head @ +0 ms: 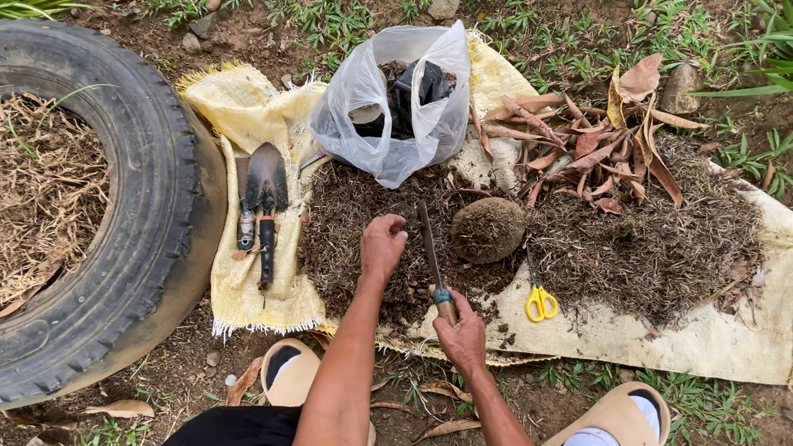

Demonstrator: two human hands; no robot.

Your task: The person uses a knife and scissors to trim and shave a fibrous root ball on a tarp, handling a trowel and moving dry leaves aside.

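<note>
Two hands work a heap of dark mulch on a yellow sack.

The right hand (463,337) has its fingers closed round a knife (434,258), blade pointing away into the mulch (357,218). The left hand (382,248) rests clenched on the mulch just beside the blade; whether it holds anything cannot be told. Yellow scissors (539,302) lie near, right of the knife.

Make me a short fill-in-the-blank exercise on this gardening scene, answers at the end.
1. The right hand grips a ____ by its handle.
2. The left hand rests closed on the dark ____ heaped on the yellow sack.
3. The scissors lying on the sack have ____ handles.
4. Left of the sack lies an old rubber ____ filled with dry grass.

Missing words: knife; soil; yellow; tyre
</note>
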